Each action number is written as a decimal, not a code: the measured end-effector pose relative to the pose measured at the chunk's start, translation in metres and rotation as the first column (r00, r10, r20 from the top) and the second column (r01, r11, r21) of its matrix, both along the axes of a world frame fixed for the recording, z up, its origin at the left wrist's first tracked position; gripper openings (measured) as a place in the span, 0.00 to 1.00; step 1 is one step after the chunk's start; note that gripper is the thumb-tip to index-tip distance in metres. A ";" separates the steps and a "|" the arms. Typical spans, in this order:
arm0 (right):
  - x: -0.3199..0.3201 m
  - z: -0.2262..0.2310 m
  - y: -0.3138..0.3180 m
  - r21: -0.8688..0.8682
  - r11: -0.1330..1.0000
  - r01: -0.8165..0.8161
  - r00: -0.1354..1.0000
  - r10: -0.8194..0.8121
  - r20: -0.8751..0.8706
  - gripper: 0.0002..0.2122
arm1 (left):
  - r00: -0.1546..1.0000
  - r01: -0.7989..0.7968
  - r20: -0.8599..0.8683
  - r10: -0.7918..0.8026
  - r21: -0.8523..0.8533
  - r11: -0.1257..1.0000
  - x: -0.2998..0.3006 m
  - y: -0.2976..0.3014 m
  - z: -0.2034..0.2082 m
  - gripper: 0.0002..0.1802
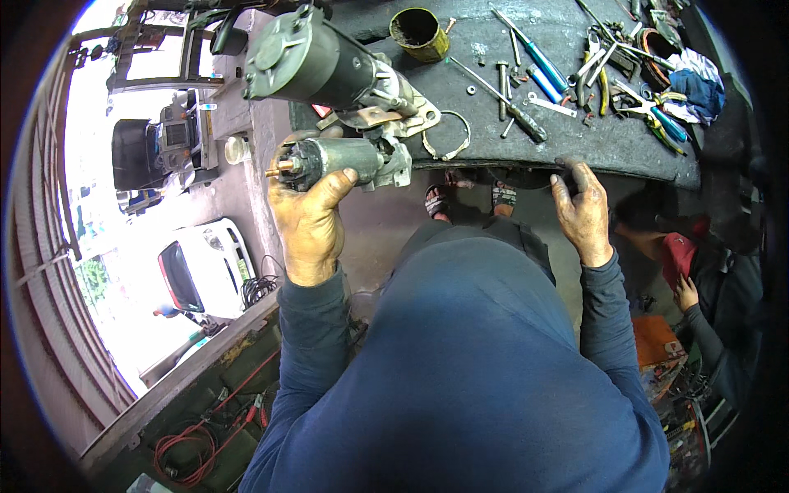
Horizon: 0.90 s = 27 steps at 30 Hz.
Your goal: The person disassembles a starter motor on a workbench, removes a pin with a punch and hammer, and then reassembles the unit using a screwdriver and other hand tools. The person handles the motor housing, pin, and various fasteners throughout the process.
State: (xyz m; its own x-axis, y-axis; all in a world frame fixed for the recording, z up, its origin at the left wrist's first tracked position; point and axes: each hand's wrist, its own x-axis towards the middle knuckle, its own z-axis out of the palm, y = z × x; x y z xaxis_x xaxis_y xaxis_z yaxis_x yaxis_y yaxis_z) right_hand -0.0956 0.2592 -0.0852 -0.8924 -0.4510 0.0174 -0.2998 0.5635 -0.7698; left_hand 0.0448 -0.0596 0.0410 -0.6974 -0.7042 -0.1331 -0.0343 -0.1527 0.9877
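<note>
A starter motor with a dark grey cylinder body (333, 70) and a pale metal flange lies at the left end of the bench, overhanging its edge. My left hand (311, 218) is wrapped round the starter's solenoid (341, 160), a smaller silver cylinder with a copper-coloured stud, thumb on the near side. Its other fingers are mostly hidden behind. At the bench's near edge, my right hand (583, 214) has thumb and bent fingers apart, with nothing visible in it. A thin wire loop (467, 123) lies beside the flange.
The dark workbench (485, 149) holds a screwdriver (526, 123), a spanner (552, 105), pliers (641, 100), bolts, a rag (699, 90) and a rusty can (417, 37). Another person (690, 287) is at the right. Red cables (185, 452) lie lower left; a white car (205, 267) stands outside.
</note>
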 end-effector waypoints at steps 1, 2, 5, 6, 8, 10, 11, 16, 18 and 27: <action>0.000 -0.004 0.002 -0.005 1.000 -0.009 1.000 0.009 -0.019 0.12 | 1.000 -0.018 0.018 0.018 -0.004 1.000 -0.003 0.002 0.002 0.34; 0.001 -0.008 0.002 -0.017 1.000 -0.009 1.000 0.009 0.019 0.12 | 0.998 -0.038 0.050 0.040 -0.050 0.998 -0.008 0.005 0.006 0.32; 0.000 -0.009 0.000 -0.013 1.000 -0.003 0.994 0.004 0.106 0.13 | 0.990 -0.032 0.131 0.044 -0.095 0.995 -0.017 0.007 0.011 0.30; -0.002 -0.008 -0.001 -0.013 1.000 -0.009 0.993 0.011 0.120 0.13 | 0.992 -0.045 0.114 0.058 -0.118 0.992 -0.019 0.009 0.009 0.29; -0.006 -0.013 -0.002 -0.062 0.997 -0.046 0.996 0.050 0.076 0.13 | 0.991 -0.043 0.123 0.059 -0.131 0.990 -0.022 0.014 0.012 0.29; -0.011 -0.009 -0.004 -0.064 0.995 -0.073 0.994 0.078 0.079 0.12 | 0.992 -0.038 0.111 0.056 -0.161 0.986 -0.022 0.019 0.013 0.30; -0.013 -0.009 -0.004 -0.060 0.995 -0.081 0.993 0.085 0.079 0.12 | 0.994 -0.030 0.099 0.049 -0.185 0.982 -0.022 0.021 0.011 0.31; -0.024 -0.009 -0.007 -0.052 0.987 -0.152 0.988 0.152 -0.001 0.12 | 0.994 0.022 0.106 0.007 -0.275 0.961 -0.021 0.016 0.005 0.34; -0.027 -0.004 -0.008 -0.002 0.985 -0.175 0.983 0.175 0.054 0.14 | 0.994 0.058 0.109 -0.020 -0.357 0.932 -0.016 0.016 -0.001 0.34; -0.024 -0.008 -0.015 0.048 0.977 -0.209 0.976 0.206 0.069 0.12 | 1.000 -0.001 -0.008 -0.002 -0.406 0.914 -0.009 0.026 -0.049 0.38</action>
